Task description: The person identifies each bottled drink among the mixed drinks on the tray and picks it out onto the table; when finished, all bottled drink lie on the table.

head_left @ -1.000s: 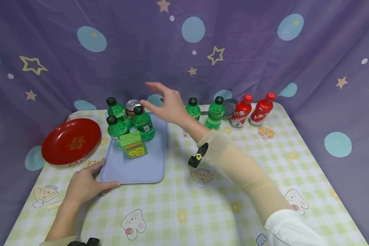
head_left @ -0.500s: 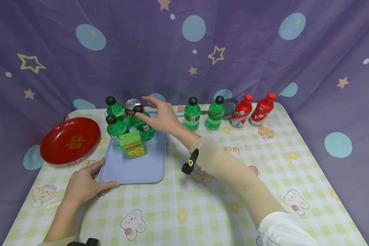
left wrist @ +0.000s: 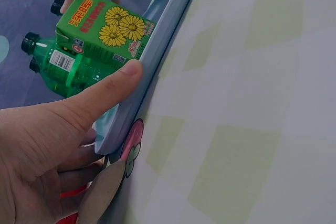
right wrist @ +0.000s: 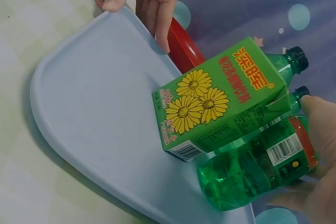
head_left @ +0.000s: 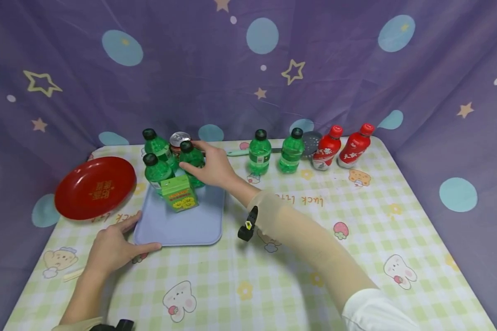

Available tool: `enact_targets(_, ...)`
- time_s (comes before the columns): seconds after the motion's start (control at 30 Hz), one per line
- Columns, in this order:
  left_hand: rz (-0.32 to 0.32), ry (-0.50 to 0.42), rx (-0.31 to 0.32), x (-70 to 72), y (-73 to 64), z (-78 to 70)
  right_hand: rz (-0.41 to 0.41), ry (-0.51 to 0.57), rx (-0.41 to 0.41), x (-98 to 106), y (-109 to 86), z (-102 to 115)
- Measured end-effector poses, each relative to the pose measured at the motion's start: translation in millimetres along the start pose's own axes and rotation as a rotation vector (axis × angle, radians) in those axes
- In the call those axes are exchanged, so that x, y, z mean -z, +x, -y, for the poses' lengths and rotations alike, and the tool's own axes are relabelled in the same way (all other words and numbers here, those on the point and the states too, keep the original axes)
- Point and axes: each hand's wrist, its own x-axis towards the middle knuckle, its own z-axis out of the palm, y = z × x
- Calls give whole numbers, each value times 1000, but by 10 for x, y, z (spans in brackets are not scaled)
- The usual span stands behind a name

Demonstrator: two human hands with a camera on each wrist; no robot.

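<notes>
My right hand (head_left: 215, 166) grips a green soda bottle (head_left: 190, 158) with a black cap, thumb on one side and fingers behind it. In the right wrist view that bottle (right wrist: 252, 169) shows a barcode label. A pale blue tray (head_left: 182, 230) lies underneath, its near left corner held between the thumb and fingers of my left hand (head_left: 112, 248). Two more green bottles, one in front (head_left: 157, 171) and one behind (head_left: 159, 149), stand on the tray's left side. A green drink carton (head_left: 179, 194) with yellow flowers stands before them. Behind the gripped bottle is a soda can (head_left: 178, 140).
A red oval plate (head_left: 95, 188) lies left of the tray. Toward the back right stand two green bottles (head_left: 259, 154) and two red bottles (head_left: 327, 149). A skimmer (head_left: 312, 143) with a pale green handle lies behind them, on a checked tablecloth (head_left: 281, 276).
My right hand has come down and leftward from above the back of the tray, and now closes round the right-hand green bottle. My left hand stays at the tray corner.
</notes>
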Motion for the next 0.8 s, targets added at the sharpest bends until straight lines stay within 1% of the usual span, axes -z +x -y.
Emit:
enact_targets(0.2, 7, -6, 9, -10, 3, 12, -18, -45, -1, -53, -3, -29)
enact_targets(0.57, 3, -10, 14, -13, 7, 13, -15, -42, -37, -60, -24, -28)
enact_targets(0.8, 11, -10, 18, -8, 1, -3, 9, -36, -80, -19, -32, -15)
